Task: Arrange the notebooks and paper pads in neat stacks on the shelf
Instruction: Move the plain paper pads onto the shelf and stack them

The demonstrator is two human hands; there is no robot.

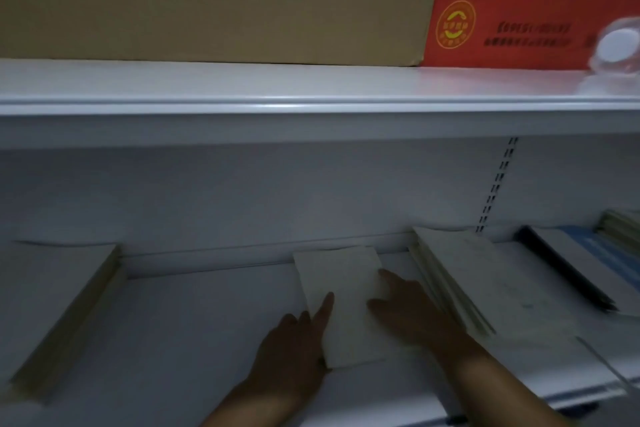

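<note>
We find the paper pad (343,302) flat on the shelf (207,322), left hand (294,343) and right hand (405,312) pressing its sides, fingers apparently straight in dim light. Risk: uneven pushing skews it into the neighbouring stack (467,274).

Lower white shelf (194,340) carries, left to right, a pad stack (59,291), a small white pad (341,305) flat mid-shelf, a splayed stack (485,281) and dark-and-blue notebooks (588,263); upper shelf (311,90) holds a cardboard box (207,10) and a red box (519,10).
</note>
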